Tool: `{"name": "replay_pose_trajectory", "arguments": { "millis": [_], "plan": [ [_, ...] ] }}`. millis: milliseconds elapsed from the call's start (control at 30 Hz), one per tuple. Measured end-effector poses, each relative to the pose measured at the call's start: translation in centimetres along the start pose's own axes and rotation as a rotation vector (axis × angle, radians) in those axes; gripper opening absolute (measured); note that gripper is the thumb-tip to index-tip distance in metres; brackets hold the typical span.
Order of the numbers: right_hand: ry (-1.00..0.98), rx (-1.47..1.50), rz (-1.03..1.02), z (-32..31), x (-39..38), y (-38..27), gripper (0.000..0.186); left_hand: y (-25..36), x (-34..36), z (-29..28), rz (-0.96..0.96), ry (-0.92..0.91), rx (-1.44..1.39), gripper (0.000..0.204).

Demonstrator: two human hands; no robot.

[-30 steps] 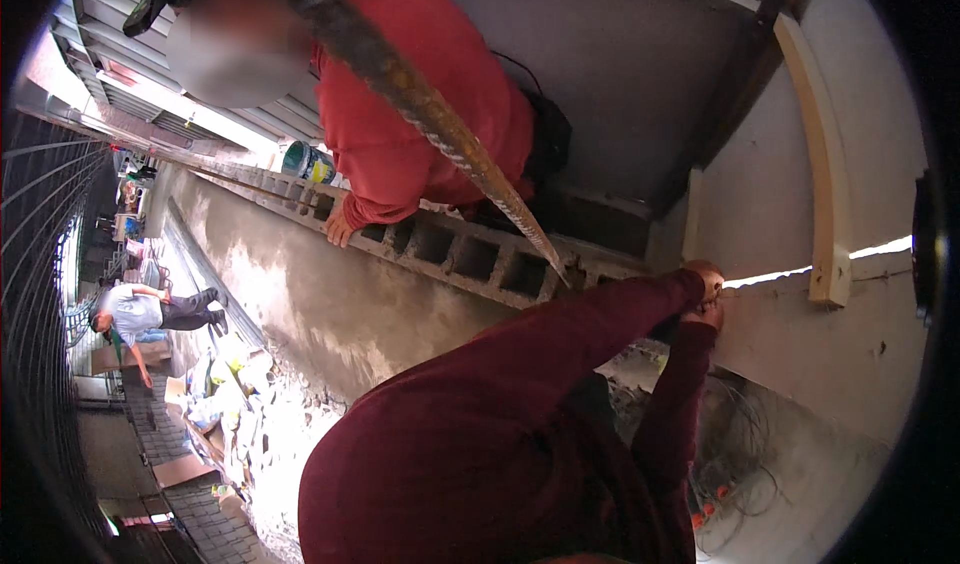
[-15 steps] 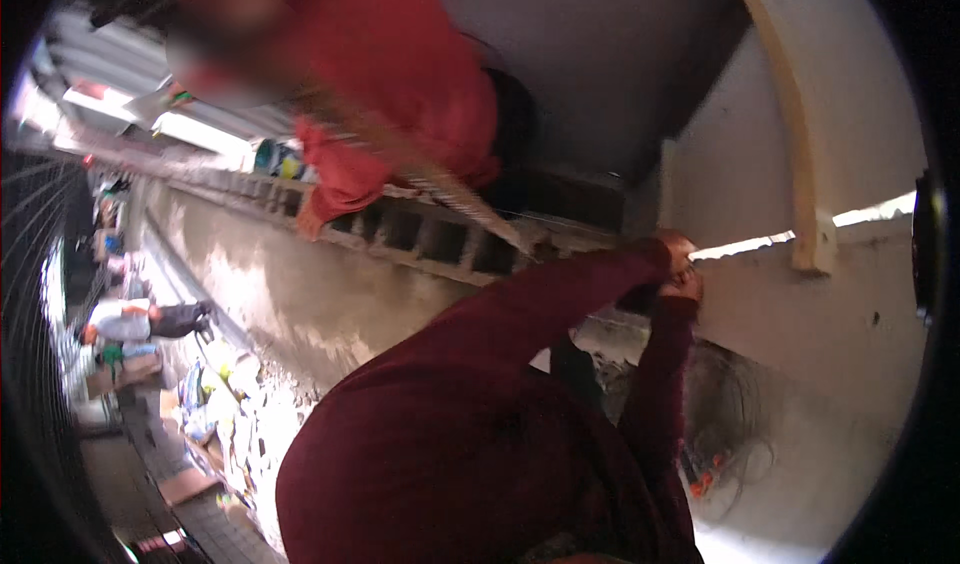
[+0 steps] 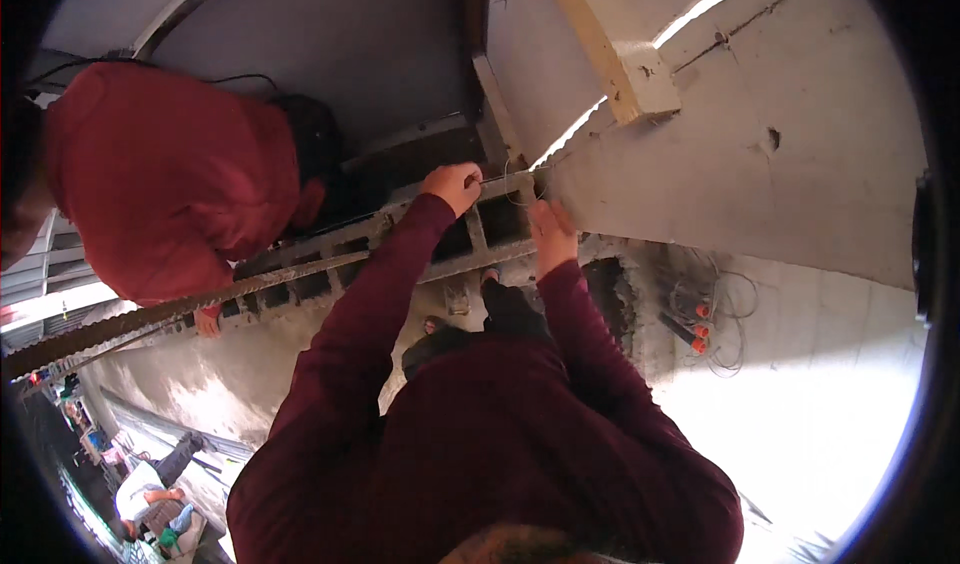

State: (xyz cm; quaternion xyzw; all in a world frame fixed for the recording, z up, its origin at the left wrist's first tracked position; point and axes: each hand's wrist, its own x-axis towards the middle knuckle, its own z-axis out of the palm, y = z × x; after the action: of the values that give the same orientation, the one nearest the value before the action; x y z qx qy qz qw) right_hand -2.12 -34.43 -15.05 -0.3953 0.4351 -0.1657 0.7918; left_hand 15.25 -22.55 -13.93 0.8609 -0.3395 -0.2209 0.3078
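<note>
Above the row of hollow blocks (image 3: 455, 242), my left hand (image 3: 455, 187) is closed, its fingertips pinching a thin wire (image 3: 507, 179). The wire bows in a loose loop toward my right hand (image 3: 553, 236). That hand is held lower, close to the corner of a pale wall panel (image 3: 740, 174), thumb and fingers together at the wire's other side. The wire is so fine that its ends cannot be made out.
A person in a red top (image 3: 180, 164) bends at the left by the blocks. A ribbed steel bar (image 3: 190, 304) slants across the left. A wooden beam (image 3: 610, 49) juts from above. Orange-tipped conduits (image 3: 690, 334) and coiled wire lie at right. Another person (image 3: 140, 489) is far off, lower left.
My hands were together by the panel's edge; now they are apart with the wire looped between them. The view has turned, and the person in red now appears farther left.
</note>
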Motion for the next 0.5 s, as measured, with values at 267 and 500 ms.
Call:
{"name": "replay_pose_trajectory", "arguments": {
  "millis": [267,500],
  "plan": [
    [-0.131,0.092,0.146,2.7,2.4,-2.1,0.031,0.4,-4.3,-1.8,-0.039,0.071,0.007,0.017],
    [-0.125,0.139,0.163,-0.9,11.4,3.0,0.021,-1.9,-7.7,-3.0,-0.104,0.074,0.151,0.008]
  ]
}}
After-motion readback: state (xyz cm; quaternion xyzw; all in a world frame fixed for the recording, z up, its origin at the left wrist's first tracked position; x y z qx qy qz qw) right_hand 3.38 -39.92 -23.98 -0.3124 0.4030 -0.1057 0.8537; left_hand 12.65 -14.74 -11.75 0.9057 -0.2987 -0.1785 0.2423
